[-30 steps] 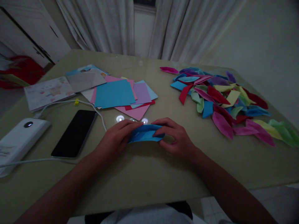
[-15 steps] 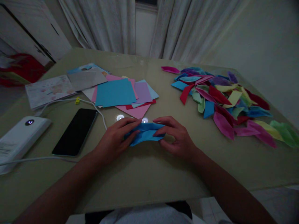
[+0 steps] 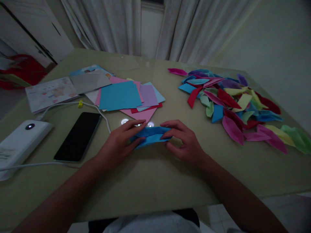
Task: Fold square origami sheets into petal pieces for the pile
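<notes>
A piece of folded blue paper [image 3: 152,136] is held between my two hands, just in front of me over the table. My left hand [image 3: 121,139] grips its left end, fingers on top and along the near side. At the other end my right hand [image 3: 183,140] pinches the paper between fingers and thumb. A crease runs lengthwise along it. Beyond my hands lies a loose stack of square coloured paper [image 3: 120,95], blue on top with pink, purple and red sheets beneath.
On the right spreads a pile of folded coloured paper pieces [image 3: 230,97]. To the left lie a black phone [image 3: 78,136], a white power bank [image 3: 20,142] with a white cable [image 3: 107,121], and a flowered booklet [image 3: 52,93]. Curtains [image 3: 104,26] hang behind the table [image 3: 155,187].
The blue paper's near edge has straightened and its near flap looks narrower. Both hands stay in nearly the same place with their hold on it.
</notes>
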Available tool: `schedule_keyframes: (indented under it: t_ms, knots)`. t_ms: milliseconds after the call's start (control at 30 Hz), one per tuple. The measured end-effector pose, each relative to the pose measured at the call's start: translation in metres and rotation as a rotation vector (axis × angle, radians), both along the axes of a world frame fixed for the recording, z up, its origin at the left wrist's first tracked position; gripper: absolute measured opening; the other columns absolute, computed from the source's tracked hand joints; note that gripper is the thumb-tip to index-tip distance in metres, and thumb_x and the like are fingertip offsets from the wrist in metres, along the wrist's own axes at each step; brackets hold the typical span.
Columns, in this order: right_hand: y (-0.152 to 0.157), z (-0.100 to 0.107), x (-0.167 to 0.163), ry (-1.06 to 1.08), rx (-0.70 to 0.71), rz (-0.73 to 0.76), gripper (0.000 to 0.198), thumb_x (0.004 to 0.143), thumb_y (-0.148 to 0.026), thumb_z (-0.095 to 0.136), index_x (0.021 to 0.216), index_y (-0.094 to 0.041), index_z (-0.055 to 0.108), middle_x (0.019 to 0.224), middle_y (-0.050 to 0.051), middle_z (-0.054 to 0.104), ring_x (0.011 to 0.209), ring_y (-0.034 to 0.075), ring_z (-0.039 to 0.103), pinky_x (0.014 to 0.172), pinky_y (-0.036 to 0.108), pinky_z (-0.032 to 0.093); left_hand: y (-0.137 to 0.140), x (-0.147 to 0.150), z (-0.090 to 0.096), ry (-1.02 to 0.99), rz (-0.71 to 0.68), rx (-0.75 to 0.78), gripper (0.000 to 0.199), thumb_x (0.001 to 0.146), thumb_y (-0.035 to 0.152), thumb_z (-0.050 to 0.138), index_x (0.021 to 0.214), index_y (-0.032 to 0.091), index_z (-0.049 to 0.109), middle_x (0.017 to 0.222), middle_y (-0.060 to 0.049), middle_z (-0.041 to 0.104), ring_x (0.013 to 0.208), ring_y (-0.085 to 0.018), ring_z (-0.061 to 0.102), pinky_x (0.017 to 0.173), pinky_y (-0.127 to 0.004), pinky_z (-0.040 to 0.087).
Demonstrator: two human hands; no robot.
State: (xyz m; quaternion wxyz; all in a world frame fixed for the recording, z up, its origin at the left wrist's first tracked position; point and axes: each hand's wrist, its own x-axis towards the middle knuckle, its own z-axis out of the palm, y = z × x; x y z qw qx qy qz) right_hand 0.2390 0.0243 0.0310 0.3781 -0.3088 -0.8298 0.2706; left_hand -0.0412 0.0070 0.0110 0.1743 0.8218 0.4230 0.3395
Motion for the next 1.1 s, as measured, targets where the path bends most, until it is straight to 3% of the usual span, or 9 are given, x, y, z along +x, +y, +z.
schedule_keyframes:
  t_ms: [167,367,633,933,1100]
  knots:
    - [0.0,0.0,0.001,0.001,-0.003,-0.003,0.02,0.089,-0.008,0.071,0.102,-0.023,0.076,0.13,0.013,0.071,0.119,0.026,0.072,0.102,0.044,0.061,-0.001,0.001,0.002,-0.003,0.014,0.033,0.037,0.106,0.027,0.067,0.142,0.023,0.067,0.142,-0.014,0.072,0.126,-0.028,0.073,0.105,-0.043,0.06]
    - [0.0,-0.002,0.0,0.006,-0.016,0.012,0.022,0.088,-0.008,0.071,0.104,-0.023,0.076,0.132,0.013,0.069,0.121,0.026,0.071,0.103,0.044,0.061,-0.002,0.002,0.008,-0.056,0.064,0.059,0.002,0.103,0.022,0.071,0.102,0.022,0.073,0.126,-0.009,0.077,0.114,-0.024,0.076,0.099,-0.037,0.06]
    - [0.0,-0.006,0.001,-0.029,0.019,0.023,0.024,0.09,-0.007,0.07,0.106,-0.023,0.077,0.14,0.014,0.063,0.127,0.028,0.069,0.098,0.042,0.064,-0.002,0.005,0.01,-0.065,0.16,-0.069,0.012,0.105,0.033,0.067,0.099,0.023,0.068,0.109,-0.005,0.078,0.1,-0.023,0.075,0.088,-0.035,0.058]
    - [0.0,-0.008,0.003,-0.076,0.08,0.014,0.021,0.094,-0.01,0.07,0.11,-0.022,0.078,0.145,0.015,0.06,0.127,0.027,0.068,0.1,0.043,0.065,-0.001,0.006,0.012,-0.016,0.265,-0.249,0.02,0.104,0.043,0.061,0.105,0.024,0.068,0.104,-0.004,0.08,0.092,-0.025,0.074,0.083,-0.035,0.056]
    - [0.0,-0.009,0.003,-0.132,0.129,0.011,0.021,0.096,-0.012,0.069,0.111,-0.023,0.079,0.148,0.015,0.06,0.133,0.03,0.064,0.101,0.049,0.064,-0.002,0.006,0.013,-0.056,0.299,-0.255,0.026,0.104,0.049,0.06,0.103,0.025,0.067,0.099,-0.003,0.08,0.085,-0.025,0.073,0.076,-0.035,0.054]
